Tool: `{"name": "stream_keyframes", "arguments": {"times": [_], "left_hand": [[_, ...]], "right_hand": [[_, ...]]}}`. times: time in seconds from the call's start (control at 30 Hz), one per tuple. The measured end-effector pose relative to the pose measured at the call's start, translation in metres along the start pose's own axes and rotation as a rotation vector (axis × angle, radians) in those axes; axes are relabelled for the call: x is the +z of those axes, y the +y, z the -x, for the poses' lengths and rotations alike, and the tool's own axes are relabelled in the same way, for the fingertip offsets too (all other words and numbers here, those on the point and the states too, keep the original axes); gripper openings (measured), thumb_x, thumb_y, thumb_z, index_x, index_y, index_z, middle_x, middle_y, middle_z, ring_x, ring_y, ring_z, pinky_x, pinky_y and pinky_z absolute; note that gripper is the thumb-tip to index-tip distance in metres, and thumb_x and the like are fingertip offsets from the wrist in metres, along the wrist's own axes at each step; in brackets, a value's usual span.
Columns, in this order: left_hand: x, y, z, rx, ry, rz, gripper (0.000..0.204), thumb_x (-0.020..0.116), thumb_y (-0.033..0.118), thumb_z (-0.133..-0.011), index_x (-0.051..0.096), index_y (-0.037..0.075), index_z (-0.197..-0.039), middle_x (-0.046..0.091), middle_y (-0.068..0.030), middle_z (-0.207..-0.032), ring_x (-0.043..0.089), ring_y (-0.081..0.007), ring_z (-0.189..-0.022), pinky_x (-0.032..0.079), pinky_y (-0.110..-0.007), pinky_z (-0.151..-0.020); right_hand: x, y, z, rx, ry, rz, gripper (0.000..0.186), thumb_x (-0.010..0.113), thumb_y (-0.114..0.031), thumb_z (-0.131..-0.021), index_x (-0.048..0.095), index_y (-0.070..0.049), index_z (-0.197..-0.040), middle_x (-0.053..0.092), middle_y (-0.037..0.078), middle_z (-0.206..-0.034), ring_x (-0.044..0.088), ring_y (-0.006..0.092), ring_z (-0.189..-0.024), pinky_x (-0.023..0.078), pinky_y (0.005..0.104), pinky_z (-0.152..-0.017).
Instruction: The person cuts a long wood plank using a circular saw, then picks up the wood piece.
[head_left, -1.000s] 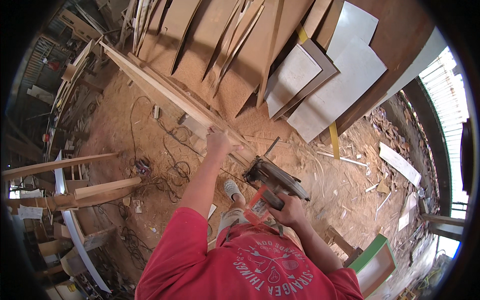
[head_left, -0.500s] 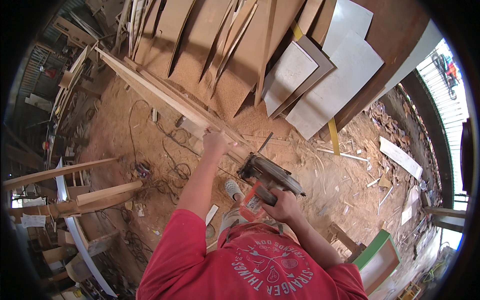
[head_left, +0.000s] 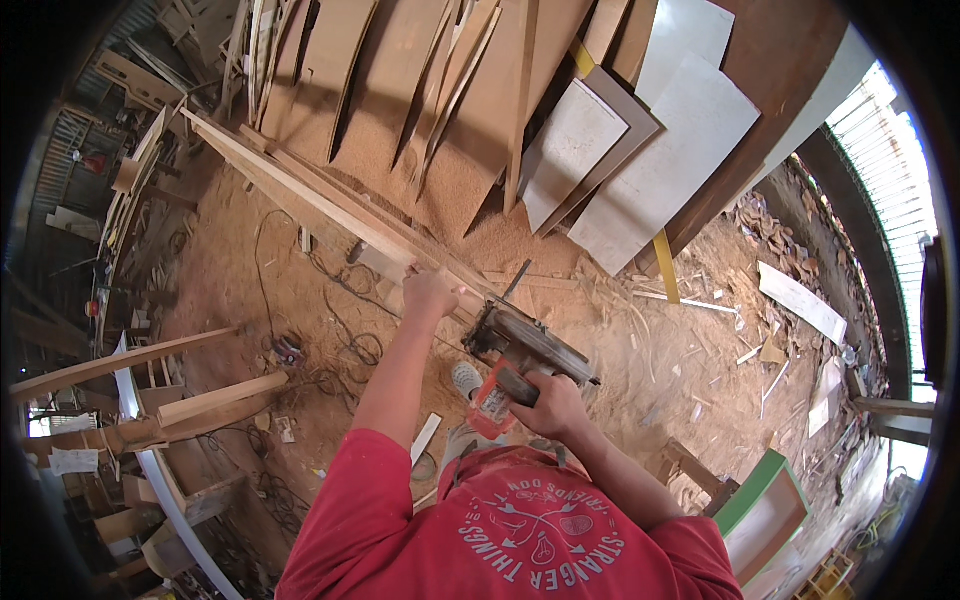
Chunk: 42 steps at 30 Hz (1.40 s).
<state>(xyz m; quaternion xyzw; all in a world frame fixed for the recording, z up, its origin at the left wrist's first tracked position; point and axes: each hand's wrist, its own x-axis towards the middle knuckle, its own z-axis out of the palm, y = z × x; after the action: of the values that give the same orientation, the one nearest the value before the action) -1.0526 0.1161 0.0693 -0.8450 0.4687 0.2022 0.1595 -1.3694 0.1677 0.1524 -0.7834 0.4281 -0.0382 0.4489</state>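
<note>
Gripping the handle of a circular saw, the right hand is closed around it, with the saw resting on the near end of a long wooden plank that runs away to the upper left over the sawdust-covered floor. The left hand is closed on the plank just beside the saw, pressing on its top edge. Plywood sheets and white boards lean beyond the plank, a black cable coils on the floor to the left, and a green-edged box stands at lower right.
</note>
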Motion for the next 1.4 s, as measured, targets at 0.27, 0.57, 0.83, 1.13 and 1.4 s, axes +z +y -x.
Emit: {"name": "stream_keyframes", "arguments": {"times": [0.27,0.57,0.83,1.13,1.4], "left_hand": [[-0.013,0.002,0.001,0.035,-0.047,-0.001,0.052,0.059,0.05,-0.104,0.06,0.024,-0.149,0.064,-0.0216,-0.145,0.049,-0.0438,-0.146,0.046,-0.051,-0.115],[0.002,-0.019,-0.013,0.146,0.05,-0.029,0.032,0.059,0.022,-0.099,0.071,0.019,-0.128,0.075,-0.0207,-0.121,0.068,-0.0389,-0.12,0.055,-0.049,-0.099],[0.012,-0.032,-0.025,0.167,0.11,0.009,0.026,0.059,0.014,-0.095,0.074,0.017,-0.117,0.077,-0.0207,-0.107,0.072,-0.0397,-0.109,0.057,-0.051,-0.093],[0.006,-0.04,-0.031,0.185,0.085,0.039,0.031,0.061,0.01,-0.092,0.075,0.017,-0.12,0.076,-0.0217,-0.113,0.072,-0.0389,-0.111,0.056,-0.05,-0.096],[-0.011,-0.03,-0.024,0.193,0.084,-0.029,0.031,0.061,0.011,-0.093,0.075,0.013,-0.121,0.077,-0.022,-0.113,0.073,-0.0398,-0.11,0.057,-0.049,-0.096]], "right_hand": [[0.004,-0.01,-0.013,-0.02,-0.013,0.03,0.045,0.08,-0.043,-0.08,0.076,-0.009,-0.11,0.075,0.023,-0.088,0.073,0.0447,-0.088,0.059,0.0535,-0.082],[0.017,-0.015,-0.029,-0.048,-0.026,0.032,0.048,0.077,-0.042,-0.081,0.074,-0.008,-0.113,0.075,0.024,-0.089,0.073,0.0441,-0.088,0.058,0.0532,-0.082],[0.001,-0.047,-0.04,0.04,-0.131,0.029,0.049,0.073,-0.043,-0.082,0.074,-0.008,-0.117,0.076,0.025,-0.097,0.073,0.0435,-0.096,0.058,0.0533,-0.088],[0.017,-0.051,-0.057,0.007,-0.09,0.002,0.047,0.077,-0.043,-0.081,0.075,-0.008,-0.112,0.075,0.024,-0.093,0.073,0.0435,-0.093,0.058,0.0528,-0.086],[0.011,-0.061,-0.074,0.097,-0.202,-0.029,0.055,0.072,-0.042,-0.08,0.073,-0.003,-0.118,0.075,0.026,-0.101,0.072,0.0448,-0.1,0.057,0.052,-0.091]]}}
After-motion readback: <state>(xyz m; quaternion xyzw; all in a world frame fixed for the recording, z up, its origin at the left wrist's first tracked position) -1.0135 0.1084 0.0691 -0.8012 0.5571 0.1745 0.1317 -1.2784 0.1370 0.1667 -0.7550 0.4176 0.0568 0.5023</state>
